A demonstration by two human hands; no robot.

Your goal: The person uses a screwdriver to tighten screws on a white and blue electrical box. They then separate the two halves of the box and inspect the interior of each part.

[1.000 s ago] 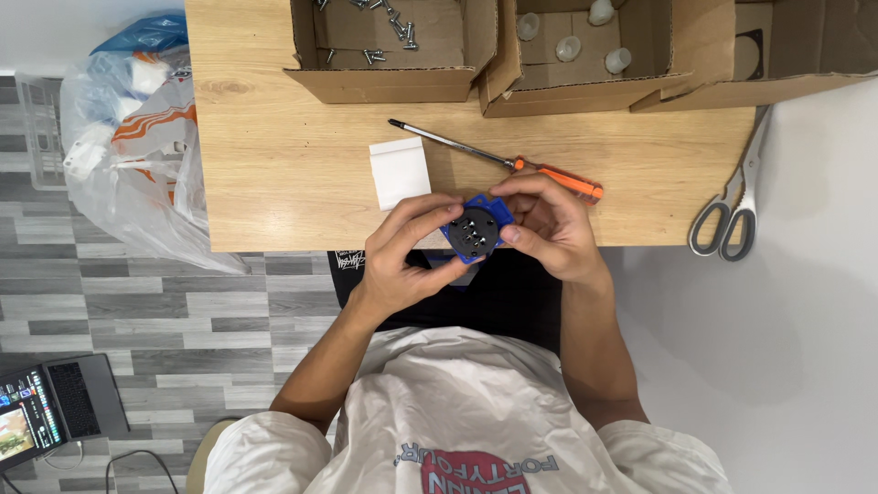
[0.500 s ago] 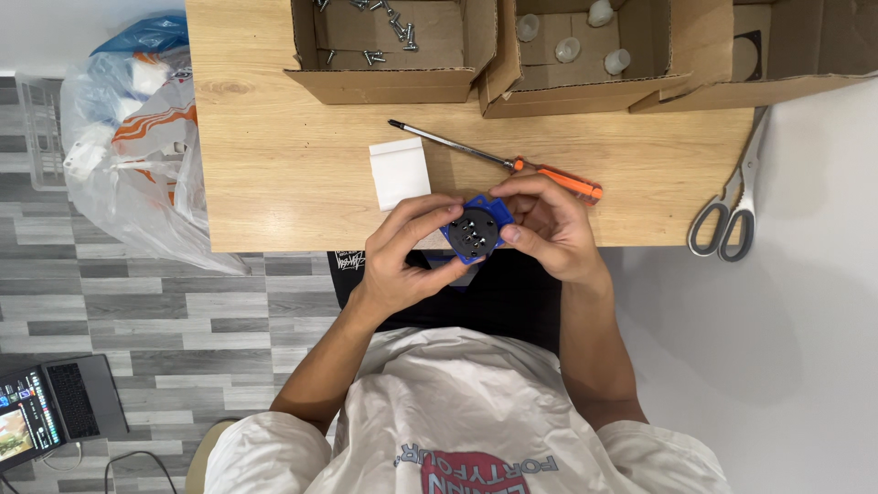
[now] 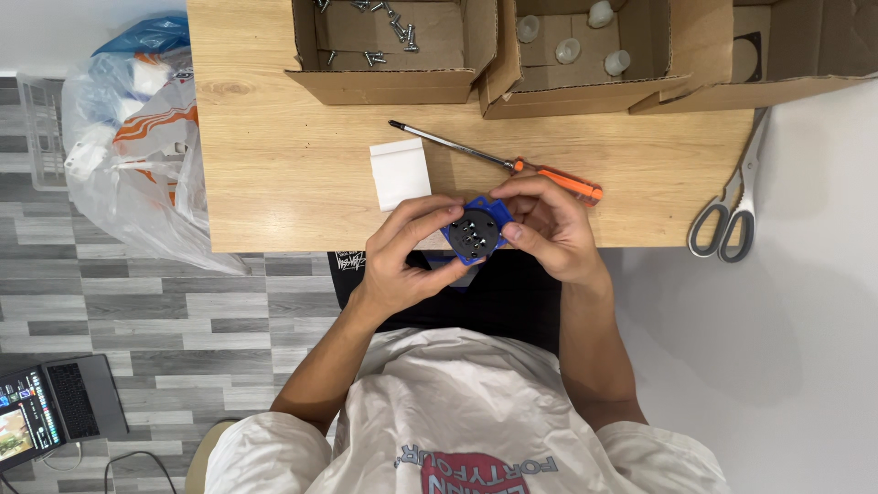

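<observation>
Here both hands share one grip: the left hand (image 3: 402, 261) and right hand (image 3: 549, 229) close their fingers around a small blue block with a black round face (image 3: 476, 230), held at the near desk (image 3: 274, 183) edge. It looks mid-fitting; next calls for the screwdriver (image 3: 498, 160) just beyond.

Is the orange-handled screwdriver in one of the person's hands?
No, the screwdriver lies on the wooden table, while the left hand and right hand both hold the blue part.
</observation>
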